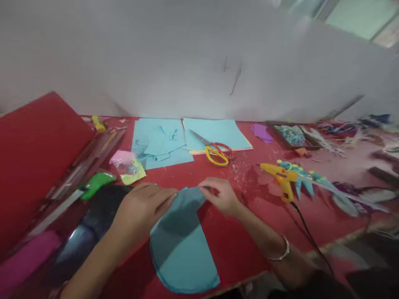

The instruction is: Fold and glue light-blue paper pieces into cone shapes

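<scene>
- The blue paper piece (185,249) lies on the red desk (246,253) directly before the person, near the front edge; its lower end is rounded, its right side runs straight, and its upper end is between the two hands.
- The left hand (145,207) is at the upper left edge of the paper – its fingers are close together, bent and touching the sheet; whether the thumb grips from below is hidden.
- The right hand (222,197) has the upper right corner pinched between thumb and forefinger, the fingertips brought together with a small gap behind them; a bangle (286,251) circles that wrist.
- Beyond the hands, scissors (215,153) with one yellow and one red handle rest open-handled, their blades over a stack of blue sheets (218,129); more blue paper (156,137) lies just left of it, with small scraps on top.
- Left of the left hand are a pink and yellow packet (124,162), a green-handled tool (97,185) and a dark glossy object, blurred (84,236).
- To the right, a yellow glue gun (282,178) lies on its side, its black cord (307,228) trailing towards the front edge; blue pointed pieces (305,187) lie just beside it.
- Farther back are purple paper (262,133) and a filled tray (288,146).
</scene>
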`<state>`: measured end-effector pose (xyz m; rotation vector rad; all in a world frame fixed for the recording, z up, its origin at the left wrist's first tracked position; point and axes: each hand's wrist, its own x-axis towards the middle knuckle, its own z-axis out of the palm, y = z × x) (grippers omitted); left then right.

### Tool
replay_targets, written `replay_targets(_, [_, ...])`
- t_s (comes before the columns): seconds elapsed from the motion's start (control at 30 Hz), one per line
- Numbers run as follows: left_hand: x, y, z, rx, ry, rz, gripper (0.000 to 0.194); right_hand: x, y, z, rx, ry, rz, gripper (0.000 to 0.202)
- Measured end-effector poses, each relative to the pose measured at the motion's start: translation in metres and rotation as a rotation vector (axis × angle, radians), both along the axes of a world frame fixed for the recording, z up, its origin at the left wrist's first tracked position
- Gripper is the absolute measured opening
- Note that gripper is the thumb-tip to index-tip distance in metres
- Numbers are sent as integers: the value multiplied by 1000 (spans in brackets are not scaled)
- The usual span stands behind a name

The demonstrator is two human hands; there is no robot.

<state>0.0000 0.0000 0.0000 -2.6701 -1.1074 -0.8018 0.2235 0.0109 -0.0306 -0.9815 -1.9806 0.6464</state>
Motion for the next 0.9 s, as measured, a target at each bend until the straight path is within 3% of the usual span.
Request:
replay_targets(0.17, [19, -3, 13, 107, 61, -79, 27, -9, -8, 9, 106, -118, 49, 34])
replay_targets(0.37, [35, -11, 22, 290, 69, 30, 23, -13, -16, 24, 202, -116, 54, 37])
replay_targets(0.63, [5, -8, 27, 332, 123, 169, 23, 6, -15, 36, 155, -69, -29, 25])
replay_targets(0.73, [-9, -15, 20, 222, 109, 221, 24, 18, -11, 35, 70, -6, -178, 24])
replay_targets(0.83, [-12, -29, 1, -116, 123, 148, 14, 27, -7, 28, -26, 67, -298, 23])
replay_targets(0.9, [-8, -38, -14, -333, 196, 135, 50, 30, -4, 22, -81, 96, -317, 22])
